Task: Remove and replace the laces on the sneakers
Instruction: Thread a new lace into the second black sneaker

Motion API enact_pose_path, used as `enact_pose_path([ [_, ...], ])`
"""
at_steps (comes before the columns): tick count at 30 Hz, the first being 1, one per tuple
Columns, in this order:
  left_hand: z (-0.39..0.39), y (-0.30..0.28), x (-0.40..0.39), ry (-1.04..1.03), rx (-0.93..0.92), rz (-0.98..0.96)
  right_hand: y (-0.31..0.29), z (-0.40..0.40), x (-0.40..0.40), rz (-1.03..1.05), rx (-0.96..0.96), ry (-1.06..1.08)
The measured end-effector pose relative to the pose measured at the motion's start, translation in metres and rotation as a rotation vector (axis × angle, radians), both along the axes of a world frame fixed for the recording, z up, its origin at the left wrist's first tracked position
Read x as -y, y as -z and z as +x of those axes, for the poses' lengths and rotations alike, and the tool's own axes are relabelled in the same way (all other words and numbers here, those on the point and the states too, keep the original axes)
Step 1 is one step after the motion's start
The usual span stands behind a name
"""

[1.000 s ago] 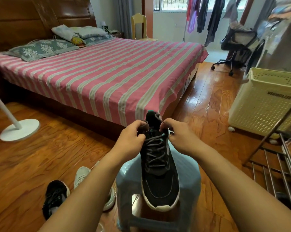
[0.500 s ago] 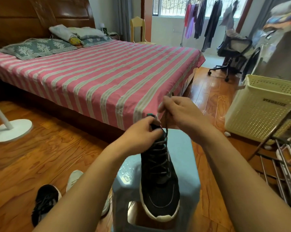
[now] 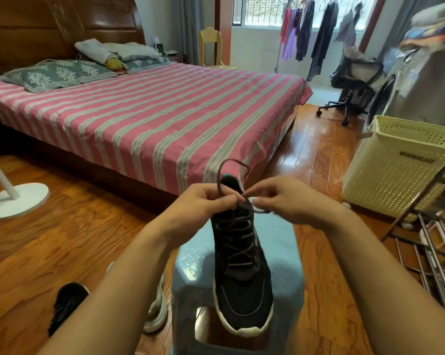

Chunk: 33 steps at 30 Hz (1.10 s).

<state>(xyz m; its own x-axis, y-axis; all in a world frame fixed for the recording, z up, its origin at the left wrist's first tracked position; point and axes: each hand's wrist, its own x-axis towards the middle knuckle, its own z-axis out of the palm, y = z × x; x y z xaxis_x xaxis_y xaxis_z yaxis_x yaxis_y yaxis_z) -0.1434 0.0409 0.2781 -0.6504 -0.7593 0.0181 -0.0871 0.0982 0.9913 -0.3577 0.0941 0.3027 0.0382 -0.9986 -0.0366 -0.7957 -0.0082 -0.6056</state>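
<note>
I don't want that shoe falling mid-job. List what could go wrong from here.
1. The black sneaker lies on a small blue stool with its toe past the front edge; a pull by the left hand or right hand might tip it off.
2. The lace loops loosely above the tongue and could knot.

Pink-striped bed (image 3: 149,119), glossy wooden floor (image 3: 49,242), barred window (image 3: 262,8), cream laundry basket (image 3: 395,170)
</note>
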Motion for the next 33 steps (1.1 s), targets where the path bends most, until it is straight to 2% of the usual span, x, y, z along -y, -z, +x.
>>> enact_pose_path([
  [2, 0.002, 0.001, 0.000, 0.014, 0.039, -0.064, 0.007, 0.008, -0.009, 0.103, 0.219, -0.023],
  [4, -0.002, 0.006, -0.003, -0.129, 0.113, -0.298, 0.011, 0.015, -0.012, 0.076, 0.318, 0.014],
  [6, -0.011, 0.012, -0.011, -0.305, 0.052, -0.488, 0.010, 0.020, -0.011, 0.113, 0.323, 0.040],
  [8, -0.020, 0.016, -0.021, -0.345, -0.037, -0.563, 0.008, 0.026, -0.007, 0.151, 0.393, 0.141],
  [9, -0.023, 0.020, -0.023, -0.335, -0.049, -0.577, 0.007, 0.028, -0.006, 0.155, 0.497, 0.197],
  [11, -0.023, 0.022, -0.025, -0.291, -0.032, -0.546, 0.012, 0.030, -0.003, 0.129, 0.783, 0.195],
  [14, -0.012, 0.019, -0.025, -0.239, -0.063, -0.354, 0.012, 0.025, -0.006, 0.044, 1.198, 0.195],
  [17, -0.006, 0.018, -0.025, -0.255, -0.170, -0.102, 0.011, 0.020, -0.011, 0.045, 1.378, 0.143],
  [20, -0.011, 0.017, -0.024, -0.260, -0.268, 0.075, 0.007, 0.024, -0.016, 0.051, 1.393, 0.111],
  [23, -0.015, 0.014, -0.024, -0.274, -0.321, 0.129, 0.004, 0.027, -0.013, -0.069, 1.412, 0.305],
  [24, -0.013, 0.013, -0.025, -0.311, -0.391, 0.203, 0.007, 0.024, -0.012, -0.069, 1.490, 0.401],
  [26, -0.007, 0.015, -0.025, -0.446, -0.557, 0.470, 0.017, 0.011, -0.013, -0.017, 1.597, 0.597],
  [28, -0.002, 0.019, -0.023, -0.582, -0.671, 0.712, 0.030, 0.001, -0.019, 0.076, 1.563, 0.760],
  [29, 0.000, 0.020, -0.022, -0.610, -0.683, 0.754, 0.035, 0.001, -0.021, 0.118, 1.516, 0.806],
  [31, -0.004, 0.015, -0.019, -0.600, -0.604, 0.665, 0.039, 0.003, -0.023, 0.139, 1.413, 0.829],
  [33, -0.014, 0.005, -0.018, -0.522, -0.246, 0.306, 0.030, 0.009, -0.023, -0.008, 1.348, 0.755],
])
